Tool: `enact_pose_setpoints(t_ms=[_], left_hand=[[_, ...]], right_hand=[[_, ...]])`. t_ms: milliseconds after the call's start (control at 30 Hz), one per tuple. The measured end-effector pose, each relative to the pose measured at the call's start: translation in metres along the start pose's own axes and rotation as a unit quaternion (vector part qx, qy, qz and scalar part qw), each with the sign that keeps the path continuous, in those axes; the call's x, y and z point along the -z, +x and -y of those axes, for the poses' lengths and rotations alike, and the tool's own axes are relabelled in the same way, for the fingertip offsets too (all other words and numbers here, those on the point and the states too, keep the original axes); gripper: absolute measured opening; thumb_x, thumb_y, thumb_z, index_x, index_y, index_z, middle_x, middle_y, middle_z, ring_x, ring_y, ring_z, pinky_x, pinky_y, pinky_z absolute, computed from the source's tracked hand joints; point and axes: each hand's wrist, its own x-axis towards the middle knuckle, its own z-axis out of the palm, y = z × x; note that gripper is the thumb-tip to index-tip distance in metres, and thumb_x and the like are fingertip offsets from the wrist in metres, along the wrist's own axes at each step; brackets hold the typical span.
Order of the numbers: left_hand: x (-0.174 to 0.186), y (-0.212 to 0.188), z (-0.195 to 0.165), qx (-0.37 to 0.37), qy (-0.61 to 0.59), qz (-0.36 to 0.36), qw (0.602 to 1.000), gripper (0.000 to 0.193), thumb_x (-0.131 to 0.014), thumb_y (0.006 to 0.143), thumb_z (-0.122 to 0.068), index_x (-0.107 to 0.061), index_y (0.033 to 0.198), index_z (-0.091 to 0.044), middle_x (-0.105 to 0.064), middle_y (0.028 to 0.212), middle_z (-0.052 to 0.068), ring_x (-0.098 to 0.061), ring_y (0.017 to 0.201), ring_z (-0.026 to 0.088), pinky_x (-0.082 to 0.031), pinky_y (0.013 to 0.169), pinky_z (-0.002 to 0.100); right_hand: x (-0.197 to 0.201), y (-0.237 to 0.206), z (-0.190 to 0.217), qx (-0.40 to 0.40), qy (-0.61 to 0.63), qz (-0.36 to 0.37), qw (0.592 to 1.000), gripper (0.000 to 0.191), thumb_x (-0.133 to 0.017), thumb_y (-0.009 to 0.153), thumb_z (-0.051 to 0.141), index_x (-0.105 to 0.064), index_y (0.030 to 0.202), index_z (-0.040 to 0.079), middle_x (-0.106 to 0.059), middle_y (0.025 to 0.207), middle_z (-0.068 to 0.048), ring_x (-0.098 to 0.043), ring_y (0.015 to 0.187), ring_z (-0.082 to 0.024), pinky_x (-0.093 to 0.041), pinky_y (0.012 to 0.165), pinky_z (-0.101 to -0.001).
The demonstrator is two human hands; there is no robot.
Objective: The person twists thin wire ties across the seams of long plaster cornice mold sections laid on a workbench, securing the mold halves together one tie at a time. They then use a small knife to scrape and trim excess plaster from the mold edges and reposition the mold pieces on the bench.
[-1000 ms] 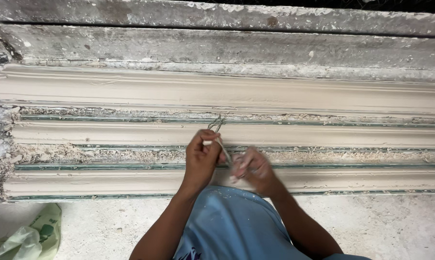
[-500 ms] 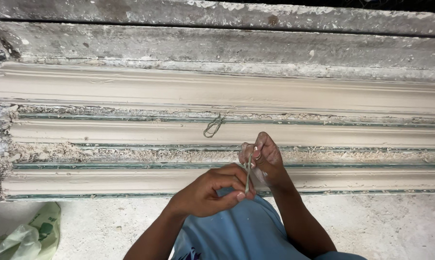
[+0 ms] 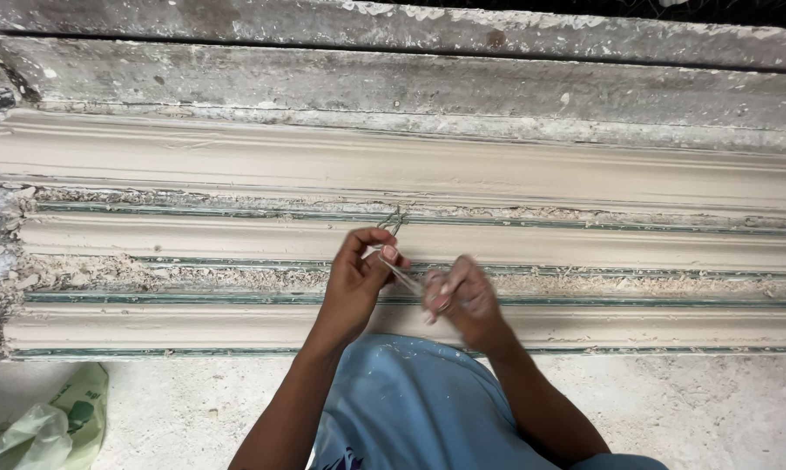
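Hands pinch thin fibre strand [image 3: 403,275] taut, left hand [image 3: 358,278] and right hand [image 3: 462,300], probably twisting, above long beige plaster moulding [image 3: 236,239].

- One package only: a crumpled plastic bag [image 3: 49,426], pale green with darker green print, lies on the floor at the bottom left corner.

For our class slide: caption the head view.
Two hands, left hand and right hand, hold a thin wire above plaster mouldings.
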Motion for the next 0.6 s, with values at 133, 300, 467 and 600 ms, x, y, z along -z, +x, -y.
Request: enact_pose_setpoints(t_ms=[133,300,467,600], left_hand=[[0.007,-0.019,-0.005,-0.033,-0.060,0.242,0.968,0.009,-0.060,0.102,-0.009,-0.066,0.103,-0.002,-0.065,0.113,0.007,-0.060,0.120,0.020,-0.048,0.109,0.039],[0.001,-0.031,-0.003,-0.150,0.139,0.366,0.908,0.010,-0.062,0.107,-0.004,-0.072,0.106,-0.001,-0.064,0.112,0.008,-0.059,0.124,0.019,-0.045,0.116,0.037],[-0.003,-0.016,0.015,-0.172,0.230,0.195,0.938,0.004,-0.064,0.098,0.003,-0.067,0.098,0.000,-0.064,0.106,0.008,-0.064,0.093,0.015,-0.051,0.079,0.029],[-0.007,0.014,0.035,-0.270,0.233,-0.068,0.932,0.007,-0.061,0.098,0.005,-0.055,0.101,0.000,-0.055,0.107,0.008,-0.050,0.075,0.013,-0.047,0.062,0.028]], right_hand=[[0.029,0.006,-0.011,-0.056,0.162,-0.124,0.977,0.021,-0.067,0.101,0.012,-0.047,0.101,0.013,-0.060,0.079,-0.002,-0.054,0.078,-0.013,-0.047,0.082,-0.0321],[0.030,0.005,-0.023,-0.072,0.240,-0.085,0.964,0.020,-0.067,0.107,0.014,-0.048,0.104,0.011,-0.057,0.075,-0.001,-0.052,0.085,-0.014,-0.044,0.083,-0.0301],[0.015,0.005,-0.009,-0.014,0.163,-0.095,0.982,0.021,-0.066,0.102,0.015,-0.045,0.101,0.012,-0.062,0.079,-0.004,-0.060,0.080,-0.019,-0.049,0.072,-0.0347],[-0.012,-0.005,-0.004,-0.049,-0.067,-0.017,0.996,0.022,-0.064,0.104,0.013,-0.042,0.101,0.013,-0.066,0.088,-0.006,-0.064,0.084,-0.017,-0.052,0.089,-0.0329]])
